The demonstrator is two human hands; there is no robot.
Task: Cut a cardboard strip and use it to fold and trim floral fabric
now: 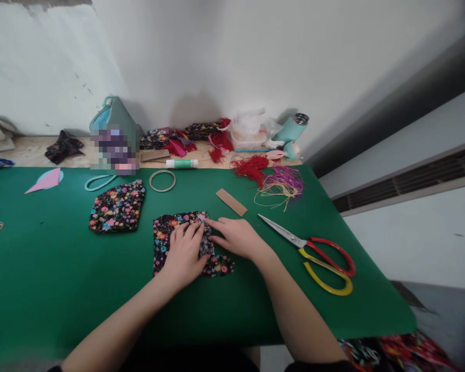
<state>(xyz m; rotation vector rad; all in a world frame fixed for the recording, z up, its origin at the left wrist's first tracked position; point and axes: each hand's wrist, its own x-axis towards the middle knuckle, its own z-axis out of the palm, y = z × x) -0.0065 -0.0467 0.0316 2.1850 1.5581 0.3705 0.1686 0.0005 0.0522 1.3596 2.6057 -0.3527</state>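
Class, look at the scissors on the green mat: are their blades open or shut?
Shut: the scissors lie flat, blades together in one point, untouched by either hand.

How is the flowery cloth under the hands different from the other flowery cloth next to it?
The floral fabric under the hands is pressed flat by the left hand and right hand; the floral fabric to its left lies untouched. The pressed piece sits nearer the person, the free one farther back, near the ring. The free piece shows whole; the pressed one is partly hidden. Both are black with bright flowers, on the green mat.
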